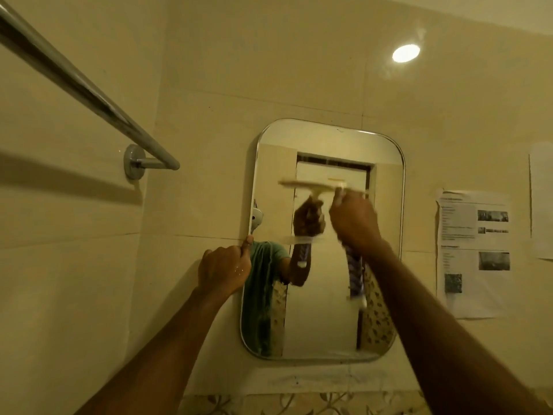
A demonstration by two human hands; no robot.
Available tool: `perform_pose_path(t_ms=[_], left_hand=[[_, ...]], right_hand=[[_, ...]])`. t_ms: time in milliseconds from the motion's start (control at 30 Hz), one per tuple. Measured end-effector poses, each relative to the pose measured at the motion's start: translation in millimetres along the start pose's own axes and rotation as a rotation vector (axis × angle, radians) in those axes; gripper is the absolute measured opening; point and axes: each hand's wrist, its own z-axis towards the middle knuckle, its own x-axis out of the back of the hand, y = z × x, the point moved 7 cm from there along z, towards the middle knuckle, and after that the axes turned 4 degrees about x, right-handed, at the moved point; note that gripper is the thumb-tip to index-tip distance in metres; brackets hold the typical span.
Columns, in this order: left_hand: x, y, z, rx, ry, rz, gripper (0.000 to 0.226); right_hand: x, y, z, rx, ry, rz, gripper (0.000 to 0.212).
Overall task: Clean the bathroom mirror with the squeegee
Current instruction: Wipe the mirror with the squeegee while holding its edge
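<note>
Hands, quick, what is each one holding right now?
Left hand: grips the left edge of the mirror.
Right hand: grips the squeegee by its handle.

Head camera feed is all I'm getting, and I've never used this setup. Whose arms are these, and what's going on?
There is no machine here. The single view comes from a camera worn on a person's head, so the two bare arms are theirs. They face a tiled wall with a mirror. The right hand grips a squeegee by its patterned handle, with the blurred blade up against the glass. The left hand holds the mirror's left edge. The hand and figure inside the mirror are reflections. A metal towel rail is at upper left, and printed sheets are stuck to the wall on the right.
</note>
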Motion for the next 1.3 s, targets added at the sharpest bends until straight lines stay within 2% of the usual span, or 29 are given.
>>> perform_pose_path(t_ms=[67,200,367,467,533,600,733,867,967,1167,1300], left_hand=[[0.1,0.1,-0.8,-0.008,-0.024,-0.004,0.063],[0.8,0.3,-2.4,-0.032,-0.014,-0.007,0.061],[-0.1,-3.4,-4.7,-0.057,0.039,-0.110,0.060],[1.6,-4.0,-3.8,-0.045,0.049,-0.105,0.063],[2.2,-2.9,-4.3,-0.033,0.047,-0.104,0.063],[0.8,-2.9,-5.8,-0.016,0.022,-0.117,0.062],[-2.1,-4.2,-5.6,0.017,-0.017,-0.163,0.057],[-5.1,-9.7,-6.5,0.057,-0.029,-0.232,0.059],[-0.3,-5.9,-9.1,0.026,-0.021,-0.234,0.057],[-2.8,-7.7,-6.6,0.033,-0.006,-0.223,0.056],[-3.3,-7.6,-7.7,0.027,-0.013,-0.243,0.051]], right_hand=[[19.3,-23.6,51.0,0.017,0.061,-0.011,0.042],[30.2,-40.2,100.8,-0.012,0.040,-0.083,0.031],[-12.4,11.1,15.0,-0.055,-0.036,0.024,0.036],[-38.3,38.2,-57.1,-0.054,-0.092,-0.059,0.038],[-41.0,38.3,-73.4,-0.057,-0.116,-0.114,0.039],[-32.9,24.6,-57.7,-0.063,-0.116,-0.070,0.043],[1.8,-24.4,33.8,0.009,-0.020,0.007,0.033],[23.4,-55.4,91.7,-0.013,0.051,-0.008,0.039],[5.4,-35.7,66.9,-0.012,0.011,0.027,0.038],[-46.4,31.2,-56.1,0.004,-0.037,-0.033,0.037],[-37.8,21.6,-42.4,-0.039,-0.064,-0.023,0.044]])
